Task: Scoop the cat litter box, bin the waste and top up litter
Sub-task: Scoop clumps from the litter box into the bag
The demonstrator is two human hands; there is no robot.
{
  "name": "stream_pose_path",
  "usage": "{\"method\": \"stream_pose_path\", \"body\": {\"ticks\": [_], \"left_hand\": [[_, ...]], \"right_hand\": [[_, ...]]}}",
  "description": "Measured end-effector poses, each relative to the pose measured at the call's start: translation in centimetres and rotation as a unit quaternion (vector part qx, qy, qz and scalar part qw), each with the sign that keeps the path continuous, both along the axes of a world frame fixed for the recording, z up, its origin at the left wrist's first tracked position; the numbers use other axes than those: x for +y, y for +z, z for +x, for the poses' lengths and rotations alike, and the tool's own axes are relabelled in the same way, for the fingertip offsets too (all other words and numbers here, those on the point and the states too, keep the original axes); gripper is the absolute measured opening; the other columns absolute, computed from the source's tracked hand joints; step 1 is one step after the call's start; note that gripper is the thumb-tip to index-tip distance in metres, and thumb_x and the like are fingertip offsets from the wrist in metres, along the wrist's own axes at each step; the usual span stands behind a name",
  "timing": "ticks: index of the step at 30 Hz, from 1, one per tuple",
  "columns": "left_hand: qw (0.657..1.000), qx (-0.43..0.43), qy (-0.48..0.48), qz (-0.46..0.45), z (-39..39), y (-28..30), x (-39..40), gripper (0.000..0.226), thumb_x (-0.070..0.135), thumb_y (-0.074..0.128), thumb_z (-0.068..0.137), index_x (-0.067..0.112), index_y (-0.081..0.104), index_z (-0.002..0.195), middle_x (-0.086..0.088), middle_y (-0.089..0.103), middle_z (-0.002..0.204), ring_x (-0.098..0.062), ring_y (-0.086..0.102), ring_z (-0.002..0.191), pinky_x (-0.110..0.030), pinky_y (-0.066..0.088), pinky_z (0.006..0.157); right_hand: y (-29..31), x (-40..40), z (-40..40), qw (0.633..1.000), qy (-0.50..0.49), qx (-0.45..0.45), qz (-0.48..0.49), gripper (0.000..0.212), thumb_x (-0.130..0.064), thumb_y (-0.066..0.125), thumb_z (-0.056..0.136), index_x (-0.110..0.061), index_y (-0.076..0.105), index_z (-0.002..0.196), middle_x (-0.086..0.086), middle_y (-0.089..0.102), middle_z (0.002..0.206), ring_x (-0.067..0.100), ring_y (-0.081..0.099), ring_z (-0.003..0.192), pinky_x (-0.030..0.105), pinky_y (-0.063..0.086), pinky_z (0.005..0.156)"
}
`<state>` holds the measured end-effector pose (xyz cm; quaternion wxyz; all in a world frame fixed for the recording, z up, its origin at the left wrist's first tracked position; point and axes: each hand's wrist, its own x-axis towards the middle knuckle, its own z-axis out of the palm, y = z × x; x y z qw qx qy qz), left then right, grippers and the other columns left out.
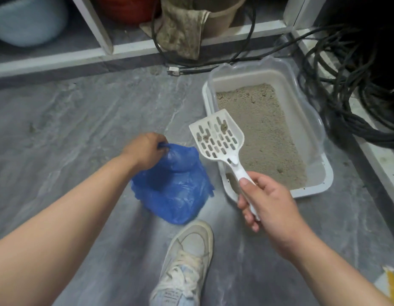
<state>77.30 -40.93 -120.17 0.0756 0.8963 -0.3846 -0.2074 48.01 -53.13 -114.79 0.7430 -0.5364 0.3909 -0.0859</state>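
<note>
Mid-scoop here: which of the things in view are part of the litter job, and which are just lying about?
Job: scoop in right hand, blue bag held by left hand, litter box.
Lying about: black cables, plug, rag, brown bucket.

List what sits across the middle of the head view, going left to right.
Left hand gripping the blue bag → white scoop held by the right hand → litter box → black cables.
</note>
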Motion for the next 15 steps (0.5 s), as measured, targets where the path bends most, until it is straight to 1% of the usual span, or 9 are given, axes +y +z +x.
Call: {"method": "stream_pose_path", "body": {"ticks": [3, 5, 7, 8, 9, 11, 12, 13, 15], "left_hand": [[1.000, 0.014, 0.017, 0.001, 0.5, -0.5, -0.2, 0.016, 0.023, 0.064, 0.094, 0.012, 0.072, 0.104, -0.016, 0.072, 0.106, -0.035, 0.066, 0.098, -0.035, 0.048, 0.077], [1.000, 0.021, 0.015, -0.006, 0.4, -0.8, -0.3, 0.015, 0.021, 0.064, 0.093, 0.011, 0.072, 0.102, -0.016, 0.072, 0.102, -0.034, 0.066, 0.095, -0.034, 0.047, 0.075], [0.999, 0.033, 0.014, -0.013, 0.5, -1.3, -0.3, 0.013, 0.019, 0.065, 0.092, 0.011, 0.073, 0.099, -0.014, 0.072, 0.097, -0.032, 0.066, 0.090, -0.033, 0.048, 0.074], [0.999, 0.035, 0.012, -0.013, 0.5, -1.5, -0.2, 0.013, 0.020, 0.065, 0.092, 0.011, 0.073, 0.098, -0.013, 0.072, 0.095, -0.031, 0.065, 0.089, -0.033, 0.047, 0.073], [0.999, 0.038, 0.012, -0.013, 0.4, -1.5, -0.2, 0.014, 0.021, 0.065, 0.092, 0.011, 0.073, 0.097, -0.012, 0.071, 0.093, -0.031, 0.064, 0.087, -0.032, 0.047, 0.073], [0.999, 0.047, 0.015, -0.021, 0.4, -1.7, -0.1, 0.015, 0.022, 0.066, 0.093, 0.008, 0.073, 0.095, -0.012, 0.071, 0.090, -0.032, 0.064, 0.086, -0.034, 0.049, 0.073], [0.998, 0.050, 0.017, -0.025, 0.3, -1.8, -0.1, 0.015, 0.022, 0.065, 0.093, 0.008, 0.072, 0.094, -0.012, 0.070, 0.088, -0.031, 0.063, 0.084, -0.035, 0.049, 0.073], [0.998, 0.051, 0.020, -0.026, 0.2, -1.8, -0.2, 0.014, 0.022, 0.065, 0.094, 0.009, 0.071, 0.091, -0.010, 0.069, 0.086, -0.030, 0.062, 0.082, -0.035, 0.049, 0.072], [0.998, 0.055, 0.028, -0.032, -0.1, -1.7, -0.3, 0.011, 0.022, 0.064, 0.094, 0.015, 0.068, 0.086, -0.007, 0.065, 0.080, -0.028, 0.060, 0.078, -0.032, 0.045, 0.068]], "right_hand": [[-1.4, 1.6, 0.6, 0.999, 0.038, 0.028, 0.002, 0.013, -0.014, 0.057, 0.099, -0.014, 0.064, 0.110, 0.007, 0.058, 0.063, 0.019, 0.046, 0.045, 0.024, 0.036, 0.038], [-2.4, 2.7, 0.8, 0.996, 0.065, 0.055, -0.006, 0.012, -0.007, 0.056, 0.098, -0.014, 0.063, 0.106, 0.008, 0.060, 0.065, 0.021, 0.051, 0.048, 0.027, 0.042, 0.040], [-3.7, 3.5, 0.9, 0.990, 0.099, 0.086, -0.060, 0.014, -0.007, 0.055, 0.096, -0.017, 0.063, 0.101, 0.010, 0.062, 0.068, 0.020, 0.056, 0.048, 0.029, 0.046, 0.043], [-4.3, 3.8, 1.0, 0.981, 0.120, 0.102, -0.117, 0.012, -0.011, 0.055, 0.095, -0.019, 0.063, 0.100, 0.009, 0.063, 0.068, 0.019, 0.059, 0.049, 0.030, 0.048, 0.046], [-4.9, 4.0, 1.1, 0.966, 0.143, 0.118, -0.183, 0.010, -0.015, 0.055, 0.095, -0.021, 0.063, 0.100, 0.006, 0.064, 0.069, 0.020, 0.061, 0.054, 0.031, 0.049, 0.051], [-6.0, 4.2, 1.4, 0.921, 0.197, 0.149, -0.300, 0.012, -0.019, 0.054, 0.095, -0.019, 0.062, 0.104, 0.005, 0.066, 0.079, 0.028, 0.064, 0.074, 0.035, 0.049, 0.065], [-6.4, 4.4, 1.7, 0.898, 0.226, 0.166, -0.339, 0.013, -0.019, 0.053, 0.095, -0.017, 0.060, 0.106, 0.008, 0.067, 0.088, 0.031, 0.063, 0.083, 0.036, 0.047, 0.070], [-6.7, 4.6, 2.0, 0.878, 0.250, 0.182, -0.366, 0.012, -0.019, 0.051, 0.096, -0.015, 0.058, 0.105, 0.011, 0.066, 0.094, 0.033, 0.063, 0.090, 0.037, 0.044, 0.072], [-6.8, 5.0, 2.5, 0.855, 0.273, 0.200, -0.394, 0.009, -0.019, 0.049, 0.097, -0.015, 0.054, 0.103, 0.013, 0.064, 0.098, 0.035, 0.061, 0.093, 0.037, 0.041, 0.071]]}}
